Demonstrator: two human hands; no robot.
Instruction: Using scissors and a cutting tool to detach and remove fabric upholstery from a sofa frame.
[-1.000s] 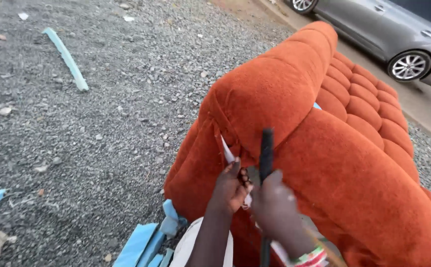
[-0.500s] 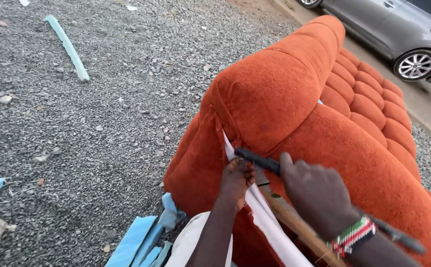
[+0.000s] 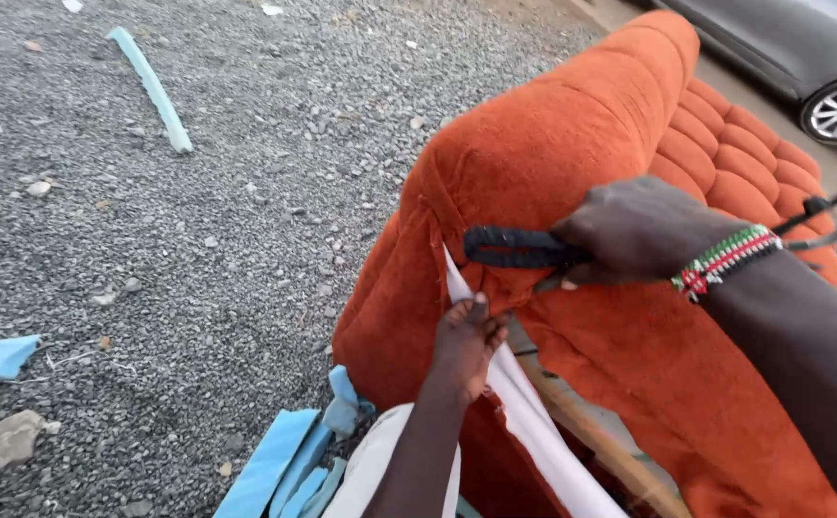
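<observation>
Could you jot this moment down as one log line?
left hand: pinches white lining at sofa seam | right hand: grips black tool against sofa | ground: gravel, blue foam scraps

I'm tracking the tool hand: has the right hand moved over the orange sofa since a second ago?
Yes. The right hand, gripping the black tool, has risen from the white lining at the sofa's seam onto its orange back, while the left hand stays at the seam.

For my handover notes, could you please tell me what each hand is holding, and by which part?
The right hand grips a black tool near its middle; the left hand pinches the orange fabric's edge beside the white lining.
</observation>
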